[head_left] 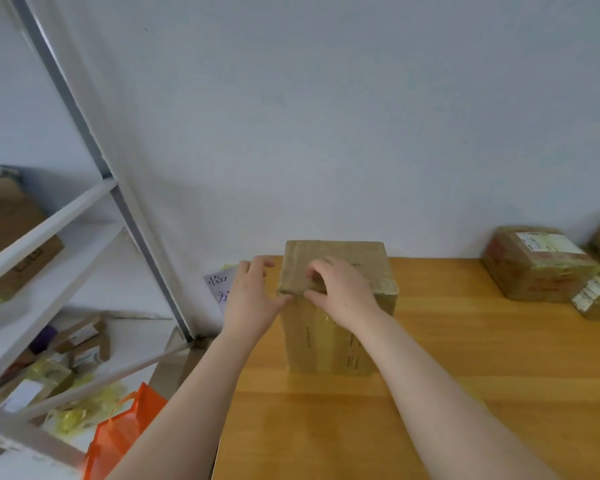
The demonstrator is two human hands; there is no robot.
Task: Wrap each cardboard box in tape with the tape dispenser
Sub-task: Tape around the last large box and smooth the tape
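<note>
Well to the left of the cardboard box (336, 327) stands a white shelving rack (45, 230) holding smaller cartons, and down to the box's lower left sits an orange bag (125, 434). A handwritten paper note (217, 285) shows just left of the box. My left hand (253, 299) is at the box's upper left edge, fingers spread and loose, thumb tip touching the near top edge. The box stands upright on the wooden table (465, 375). My right hand (342, 289) sits on the box's top, fingers curled, thumb on the front face, pinching that upper edge. Well to the right of the box lie taped parcels (537, 268).
</note>
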